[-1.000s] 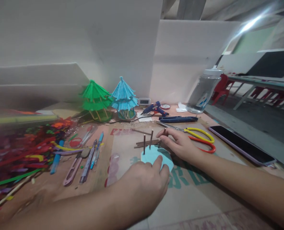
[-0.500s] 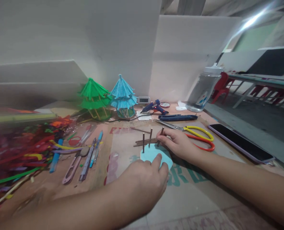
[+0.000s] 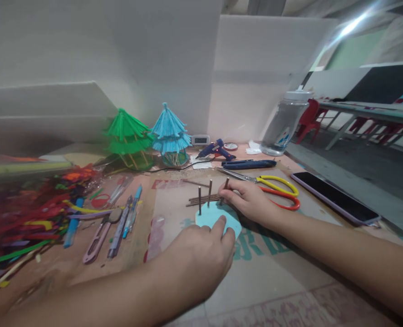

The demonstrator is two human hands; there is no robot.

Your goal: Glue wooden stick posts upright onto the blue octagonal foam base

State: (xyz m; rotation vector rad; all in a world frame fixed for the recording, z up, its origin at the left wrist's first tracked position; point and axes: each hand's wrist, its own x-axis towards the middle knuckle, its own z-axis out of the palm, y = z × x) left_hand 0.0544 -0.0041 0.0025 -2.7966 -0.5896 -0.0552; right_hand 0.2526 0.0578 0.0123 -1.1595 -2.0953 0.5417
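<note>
A light blue foam-like base [image 3: 216, 212] lies on the mat with three thin brown sticks standing up along its far edge. My left hand [image 3: 201, 254] is curled over the near side of the base, gripping it with the index finger resting on top. Between thumb and fingers, my right hand [image 3: 245, 198] pinches the rightmost upright stick [image 3: 226, 184] where it meets the base. The left stick [image 3: 199, 200] and the middle stick [image 3: 210, 193] stand untouched. Several loose sticks [image 3: 198, 200] lie flat just behind the base.
Behind are scissors [image 3: 272, 184], a dark blue stapler-like tool [image 3: 249, 164], a glue gun [image 3: 217, 149] and a water bottle [image 3: 285, 122]. A phone [image 3: 334, 197] lies right. Green [image 3: 128, 136] and blue [image 3: 170, 131] pavilion models stand at back; pens [image 3: 132, 211] and colourful scraps [image 3: 27, 218] lie left.
The whole view has shifted slightly, so things appear a little further left. Both hands keep their places on the base and the stick.
</note>
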